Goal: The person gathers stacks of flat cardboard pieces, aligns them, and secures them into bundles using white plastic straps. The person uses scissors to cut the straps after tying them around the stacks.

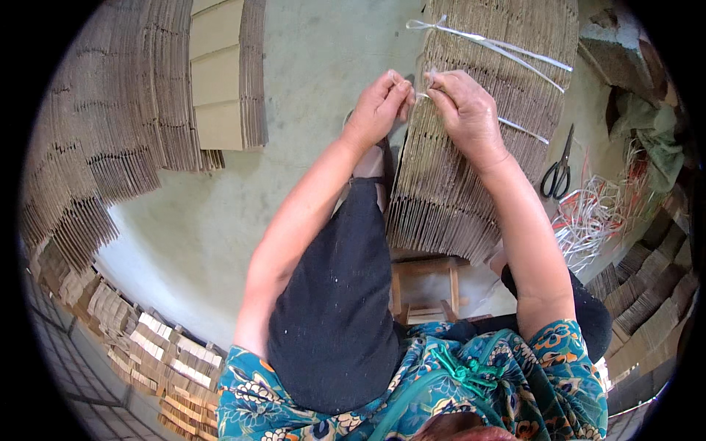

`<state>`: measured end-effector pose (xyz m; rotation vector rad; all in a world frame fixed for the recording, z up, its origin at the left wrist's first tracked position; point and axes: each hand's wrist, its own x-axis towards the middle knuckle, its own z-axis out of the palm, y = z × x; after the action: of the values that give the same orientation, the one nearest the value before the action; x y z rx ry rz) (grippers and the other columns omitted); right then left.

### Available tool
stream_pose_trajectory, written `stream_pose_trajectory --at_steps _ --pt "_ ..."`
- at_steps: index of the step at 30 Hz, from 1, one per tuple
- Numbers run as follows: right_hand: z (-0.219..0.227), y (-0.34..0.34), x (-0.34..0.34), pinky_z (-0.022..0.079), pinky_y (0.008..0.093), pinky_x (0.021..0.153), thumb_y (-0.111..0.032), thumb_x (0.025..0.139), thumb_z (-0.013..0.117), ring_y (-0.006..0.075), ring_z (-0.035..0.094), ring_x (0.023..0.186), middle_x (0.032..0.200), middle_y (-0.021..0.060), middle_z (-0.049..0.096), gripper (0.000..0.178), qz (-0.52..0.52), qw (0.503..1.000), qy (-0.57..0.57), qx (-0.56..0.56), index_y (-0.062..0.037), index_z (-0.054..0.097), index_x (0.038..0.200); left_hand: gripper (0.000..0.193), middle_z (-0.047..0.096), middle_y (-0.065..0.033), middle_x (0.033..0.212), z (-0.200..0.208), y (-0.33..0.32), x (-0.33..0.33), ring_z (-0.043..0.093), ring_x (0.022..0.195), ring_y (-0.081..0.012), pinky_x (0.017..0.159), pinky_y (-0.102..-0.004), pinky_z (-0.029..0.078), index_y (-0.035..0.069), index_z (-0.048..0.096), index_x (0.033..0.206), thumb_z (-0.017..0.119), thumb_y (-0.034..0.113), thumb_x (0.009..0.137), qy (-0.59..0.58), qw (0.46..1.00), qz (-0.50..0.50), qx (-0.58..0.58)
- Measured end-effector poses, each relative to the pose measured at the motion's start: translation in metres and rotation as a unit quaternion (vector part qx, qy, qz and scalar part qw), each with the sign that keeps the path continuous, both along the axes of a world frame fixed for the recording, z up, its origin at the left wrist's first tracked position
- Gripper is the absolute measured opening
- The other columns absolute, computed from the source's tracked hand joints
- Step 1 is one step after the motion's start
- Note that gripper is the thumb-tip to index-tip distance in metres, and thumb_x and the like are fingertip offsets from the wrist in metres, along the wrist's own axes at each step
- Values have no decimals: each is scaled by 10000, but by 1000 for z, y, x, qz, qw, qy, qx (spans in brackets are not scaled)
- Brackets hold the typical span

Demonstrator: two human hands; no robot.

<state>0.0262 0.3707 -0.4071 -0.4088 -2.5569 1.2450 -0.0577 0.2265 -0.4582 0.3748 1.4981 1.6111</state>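
A big grey floor (309, 66) lies under everything, with tall stacks of flat cardboard (110, 132) fanned out on the left. Right in front of the person stands a thick bundle of cardboard sheets (441, 184), set on edge between the knees, above a little wooden stool (426, 287). A white plastic string (493, 44) already goes across the far end of the bundle, tied in a bow. Both hands meet at the near left edge of the bundle. The left hand (379, 106) and the right hand (463, 110) are curled, and each one pinches an end of a second white string (523, 129). This looks like the tying step, with the knot being made. The next move likely needs a firm, even pull so the string sits tight and does not slip. Black scissors (559, 173) lie on the floor to the right, beside a messy pile of loose strings (596, 220).
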Motion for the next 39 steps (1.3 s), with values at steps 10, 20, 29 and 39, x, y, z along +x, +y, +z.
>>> stream_pose_trajectory --at_steps 10,20,29,39 --pt "-1 3 -19 488 299 587 -100 811 588 193 608 607 750 101 633 124 37 989 -108 -92 -21 641 890 153 575 3 759 12 -11 -4 499 585 -81 545 -215 403 69 532 854 498 194 937 0 999 11 -31" --pt "-2 13 -26 486 333 587 -114 768 609 226 627 616 743 149 620 149 127 989 -80 4 19 616 836 72 593 -85 864 45 10 -8 579 628 -308 519 -369 464 107 550 837 601 149 808 552 826 -15 -112" --pt "4 23 -27 484 318 597 -141 794 607 199 619 632 709 111 626 155 164 969 -156 -96 -5 644 858 148 583 -89 661 39 5 -10 565 547 -257 504 -319 454 84 541 857 566 225 893 331 930 -14 -162" --pt "9 34 -24 494 257 613 -126 791 640 91 613 658 693 61 643 128 164 929 -228 -243 -17 653 857 97 537 27 720 19 -2 -5 467 603 -50 561 -197 411 47 587 968 574 50 873 177 980 -52 -74"
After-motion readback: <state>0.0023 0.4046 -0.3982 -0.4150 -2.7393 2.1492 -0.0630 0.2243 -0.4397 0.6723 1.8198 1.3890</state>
